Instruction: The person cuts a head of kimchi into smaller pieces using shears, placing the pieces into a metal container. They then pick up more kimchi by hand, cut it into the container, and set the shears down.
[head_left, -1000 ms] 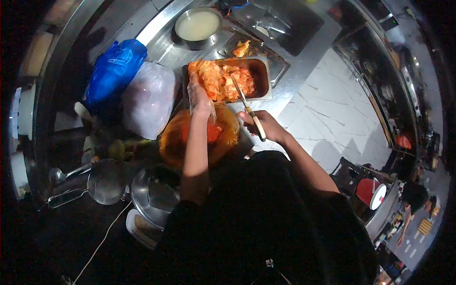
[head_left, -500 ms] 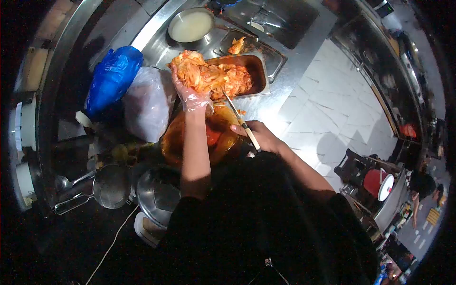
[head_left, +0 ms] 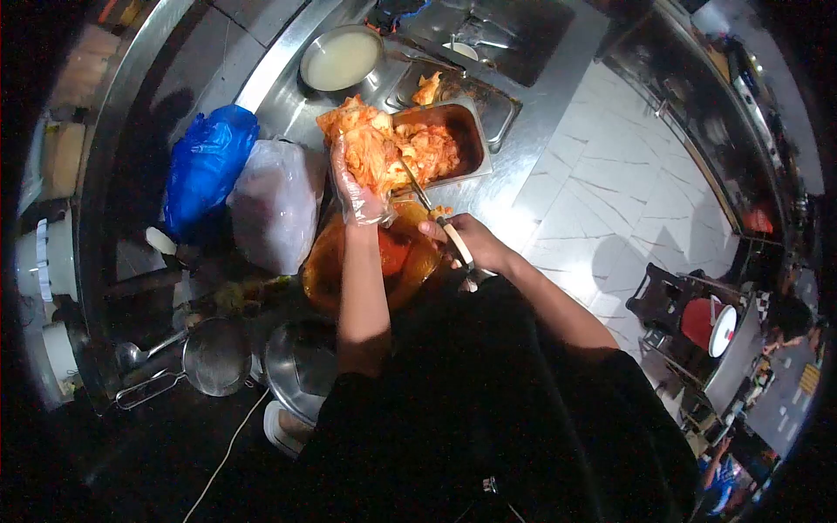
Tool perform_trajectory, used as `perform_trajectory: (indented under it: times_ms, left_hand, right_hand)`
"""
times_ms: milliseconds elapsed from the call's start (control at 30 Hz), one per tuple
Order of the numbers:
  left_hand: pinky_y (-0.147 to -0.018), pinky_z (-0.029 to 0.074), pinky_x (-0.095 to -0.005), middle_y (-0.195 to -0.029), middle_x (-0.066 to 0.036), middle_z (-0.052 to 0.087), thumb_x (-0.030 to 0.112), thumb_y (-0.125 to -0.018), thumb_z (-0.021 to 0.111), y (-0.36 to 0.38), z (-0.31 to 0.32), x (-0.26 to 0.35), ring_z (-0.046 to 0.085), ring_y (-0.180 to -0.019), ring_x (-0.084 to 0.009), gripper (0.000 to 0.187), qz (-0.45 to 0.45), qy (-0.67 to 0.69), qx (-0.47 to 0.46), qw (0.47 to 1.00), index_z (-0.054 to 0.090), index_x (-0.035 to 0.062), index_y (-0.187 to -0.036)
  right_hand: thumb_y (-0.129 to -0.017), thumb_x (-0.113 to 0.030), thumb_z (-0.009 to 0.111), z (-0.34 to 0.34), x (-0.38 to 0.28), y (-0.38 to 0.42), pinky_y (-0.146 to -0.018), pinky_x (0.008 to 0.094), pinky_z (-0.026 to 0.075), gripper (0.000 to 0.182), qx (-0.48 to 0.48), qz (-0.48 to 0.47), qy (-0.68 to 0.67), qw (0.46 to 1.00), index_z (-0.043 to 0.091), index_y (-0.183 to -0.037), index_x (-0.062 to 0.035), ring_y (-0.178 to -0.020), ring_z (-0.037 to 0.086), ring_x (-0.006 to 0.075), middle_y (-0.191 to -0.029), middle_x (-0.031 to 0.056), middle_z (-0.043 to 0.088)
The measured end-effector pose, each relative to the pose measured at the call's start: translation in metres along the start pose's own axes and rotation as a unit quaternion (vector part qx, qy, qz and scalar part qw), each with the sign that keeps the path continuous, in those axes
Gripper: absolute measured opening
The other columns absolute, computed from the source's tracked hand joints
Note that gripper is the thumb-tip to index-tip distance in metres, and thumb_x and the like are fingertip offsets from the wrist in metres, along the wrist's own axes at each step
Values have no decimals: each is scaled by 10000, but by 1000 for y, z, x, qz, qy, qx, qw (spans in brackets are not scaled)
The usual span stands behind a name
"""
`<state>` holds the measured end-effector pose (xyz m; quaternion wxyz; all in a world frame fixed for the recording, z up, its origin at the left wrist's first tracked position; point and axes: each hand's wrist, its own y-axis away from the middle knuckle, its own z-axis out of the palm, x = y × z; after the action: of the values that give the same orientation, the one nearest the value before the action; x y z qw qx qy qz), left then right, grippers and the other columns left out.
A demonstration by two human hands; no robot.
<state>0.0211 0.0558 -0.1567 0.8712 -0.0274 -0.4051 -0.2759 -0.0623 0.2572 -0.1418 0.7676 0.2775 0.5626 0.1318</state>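
My left hand (head_left: 362,196), in a clear plastic glove, is closed around a large clump of kimchi (head_left: 364,144), red-orange and leafy, held up at the near left side of a metal pan (head_left: 478,139). More chopped kimchi (head_left: 436,146) lies in that pan. Bare, my right hand (head_left: 479,242) grips scissors (head_left: 457,242) with pale handles. Their blades point up and left and reach the kimchi's lower right edge; the tips are partly hidden there. Below my left wrist sits a wide, sauce-stained bowl or lined container (head_left: 327,275) with red liquid inside.
A metal bowl of cloudy liquid (head_left: 342,59) stands behind the kimchi. On a metal lid (head_left: 501,113) lies a kimchi piece. Blue (head_left: 209,161) and whitish (head_left: 275,205) plastic bags stand left. A strainer (head_left: 218,357) and steel bowl (head_left: 301,366) are lower left.
The kimchi clump has turned more upright, with my left hand slightly lower and to the right. The scissors' handles look further apart. The whole view has shifted a little.
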Motion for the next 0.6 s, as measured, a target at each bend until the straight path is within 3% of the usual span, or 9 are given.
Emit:
perform_trajectory:
  times_ms: [400, 600]
  left_hand:
    - [-1122, 413, -484, -1437, -109, 510, 495, -979, 510, 7, 7, -4, 494, -1332, -299, 632, -1, 0, 6, 1000, 432, 110, -1474]
    - [-1114, 411, -477, -1434, -110, 511, 498, -935, 550, -7, -4, -11, 494, -1322, -294, 650, -16, 66, 11, 998, 465, 106, -1447]
  right_hand:
    - [-860, -673, 673, -2, 8, -15, -444, 243, 474, 629, 6, 7, -82, 997, 545, -667, -88, -449, 561, 113, -544, 14, 546]
    - [-875, -557, 734, -2, 5, -9, -434, 254, 445, 551, 69, -10, -43, 997, 557, -658, -82, -441, 533, 110, -536, 2, 516]
